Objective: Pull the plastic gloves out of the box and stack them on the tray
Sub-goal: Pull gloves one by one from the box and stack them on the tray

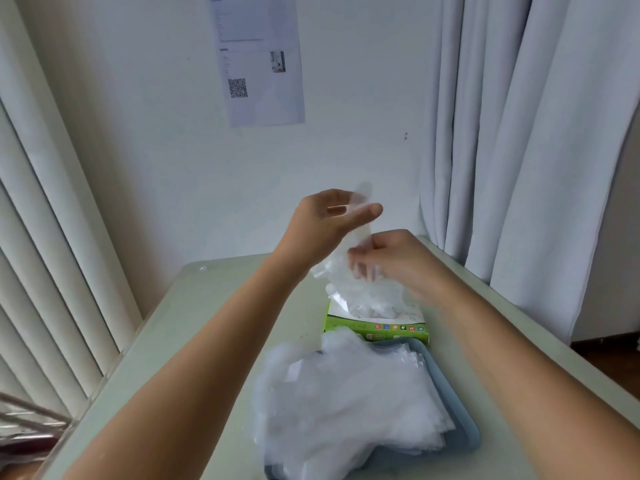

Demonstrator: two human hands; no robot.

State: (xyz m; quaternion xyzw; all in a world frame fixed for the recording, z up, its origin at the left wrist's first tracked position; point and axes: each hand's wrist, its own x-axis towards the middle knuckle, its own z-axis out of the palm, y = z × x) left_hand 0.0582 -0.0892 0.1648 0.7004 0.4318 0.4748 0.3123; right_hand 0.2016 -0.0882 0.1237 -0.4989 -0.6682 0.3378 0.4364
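Note:
A green and white glove box (398, 329) lies on the table beyond the tray, its top opening stuffed with clear plastic gloves. One clear glove (349, 271) hangs stretched above the box. My left hand (332, 220) is raised over the box and pinches the glove's upper end between thumb and fingers. Just right of it and lower, my right hand (391, 258) grips the glove's middle with curled fingers. The blue-grey tray (464, 424) sits near me, covered by a loose pile of clear gloves (346, 403) that spills over its left rim.
The pale green table (194, 323) stands against a white wall. Grey curtains (536, 150) hang at the right, vertical blinds (52, 237) at the left. A paper sheet with a QR code (259, 64) is stuck on the wall.

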